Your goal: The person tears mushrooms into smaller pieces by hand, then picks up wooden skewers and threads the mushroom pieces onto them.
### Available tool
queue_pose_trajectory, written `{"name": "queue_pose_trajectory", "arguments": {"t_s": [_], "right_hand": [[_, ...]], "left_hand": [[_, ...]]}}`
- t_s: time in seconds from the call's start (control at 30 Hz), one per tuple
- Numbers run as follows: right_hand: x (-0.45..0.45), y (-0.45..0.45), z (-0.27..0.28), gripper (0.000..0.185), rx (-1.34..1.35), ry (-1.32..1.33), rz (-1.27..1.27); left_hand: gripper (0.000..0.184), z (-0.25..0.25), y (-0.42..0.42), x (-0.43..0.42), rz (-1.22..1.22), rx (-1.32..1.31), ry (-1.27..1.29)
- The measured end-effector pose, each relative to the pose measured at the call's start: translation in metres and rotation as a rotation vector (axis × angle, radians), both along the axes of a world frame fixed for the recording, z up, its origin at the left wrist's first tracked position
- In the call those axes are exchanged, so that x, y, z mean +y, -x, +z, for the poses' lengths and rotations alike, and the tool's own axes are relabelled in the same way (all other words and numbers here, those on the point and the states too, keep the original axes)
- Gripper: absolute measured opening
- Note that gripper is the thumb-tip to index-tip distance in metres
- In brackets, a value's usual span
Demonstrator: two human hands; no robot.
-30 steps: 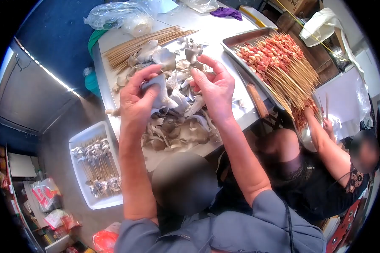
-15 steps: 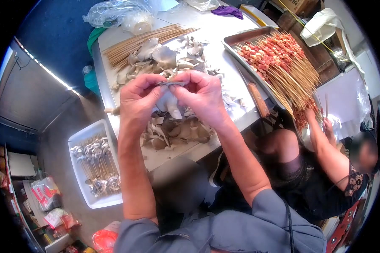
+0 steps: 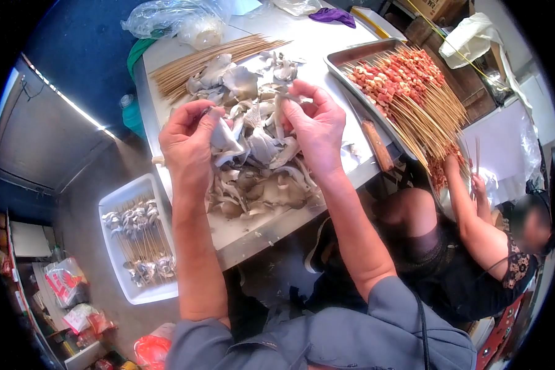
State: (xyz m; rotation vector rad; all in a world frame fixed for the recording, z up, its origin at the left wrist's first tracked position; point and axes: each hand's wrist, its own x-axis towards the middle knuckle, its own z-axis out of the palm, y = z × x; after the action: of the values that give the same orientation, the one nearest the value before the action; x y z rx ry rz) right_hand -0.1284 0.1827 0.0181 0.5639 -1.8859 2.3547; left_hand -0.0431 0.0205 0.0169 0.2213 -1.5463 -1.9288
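Observation:
My left hand [image 3: 190, 139] pinches a grey-white mushroom piece [image 3: 226, 139] over the left side of the mushroom pile [image 3: 271, 188]. To its right, my right hand [image 3: 317, 126] has thumb and fingers closed on another mushroom piece [image 3: 280, 111]. A gap lies between the two hands, with loose mushrooms showing below it. Behind the pile, bare wooden skewers [image 3: 197, 60] lie on the white table [image 3: 327, 74].
A metal tray [image 3: 339, 58] of meat skewers stands at the right, beside a wooden handle [image 3: 377, 146]. A white tray [image 3: 129, 290] with mushroom skewers is at lower left. A co-worker's arm [image 3: 475, 216] reaches to the meat skewers. Plastic bags [image 3: 179, 21] lie at the back.
My hands came together over a mushroom, then moved apart, each with a piece between the fingers. The mushroom pile is more visible between them. The co-worker's arms have barely moved.

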Motion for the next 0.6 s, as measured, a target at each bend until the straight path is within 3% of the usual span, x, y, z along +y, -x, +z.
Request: {"name": "queue_pose_trajectory", "arguments": {"t_s": [0.2, 0.27, 0.4, 0.47, 0.6], "right_hand": [[-0.001, -0.013, 0.015, 0.022, -0.039, -0.005, 0.037], [0.001, -0.016, 0.016, 0.022, -0.002, -0.123, 0.281], [-0.005, -0.029, 0.021, 0.022, -0.014, -0.142, 0.441], [-0.006, -0.027, 0.02, 0.019, -0.039, -0.093, 0.457], [-0.004, -0.022, 0.016, 0.011, -0.087, -0.085, 0.375]], "left_hand": [[0.012, 0.005, 0.0, 0.006, -0.012, -0.021, 0.211], [0.012, 0.01, -0.001, 0.011, -0.097, 0.032, 0.2], [0.012, 0.013, -0.002, 0.014, -0.137, 0.046, 0.201], [0.015, 0.015, -0.004, 0.015, -0.153, -0.036, 0.086], [0.02, 0.013, -0.003, 0.017, -0.16, -0.004, 0.094]]}}
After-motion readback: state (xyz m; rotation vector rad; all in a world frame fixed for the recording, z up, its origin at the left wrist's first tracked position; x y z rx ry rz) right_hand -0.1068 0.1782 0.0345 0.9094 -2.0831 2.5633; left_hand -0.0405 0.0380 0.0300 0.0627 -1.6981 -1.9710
